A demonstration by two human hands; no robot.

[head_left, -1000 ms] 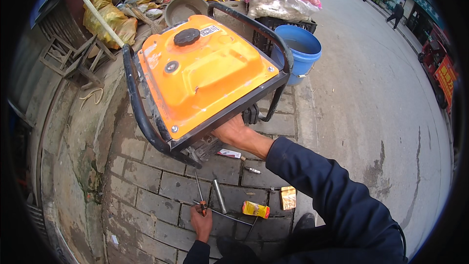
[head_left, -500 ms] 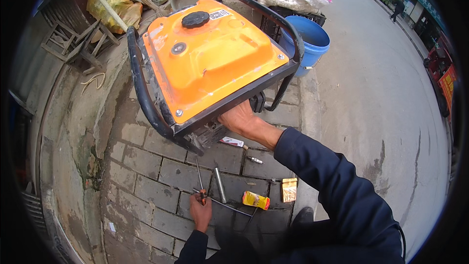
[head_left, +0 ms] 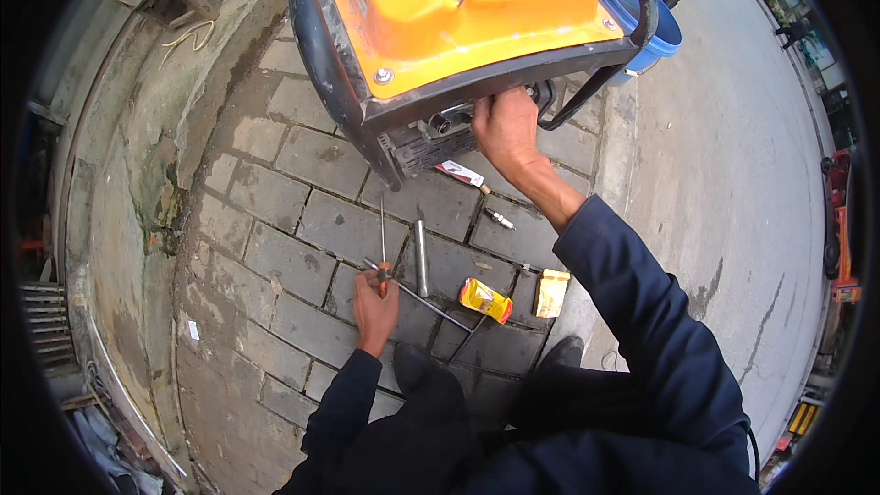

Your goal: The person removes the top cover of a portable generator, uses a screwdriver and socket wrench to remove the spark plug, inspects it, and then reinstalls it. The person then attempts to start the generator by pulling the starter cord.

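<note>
The generator is sitting ahead; the right hand, nearer, is resting bent-fingered at its near side, pinching what, I cannot tell. The left hand is gripping the screwdriver, shaft pointing generator-ward.

We get soft, even daylight: faint shadows on the paving, a bright sheen across the orange cover, trousers sunk near black, the road bending toward the dark rim.
</note>
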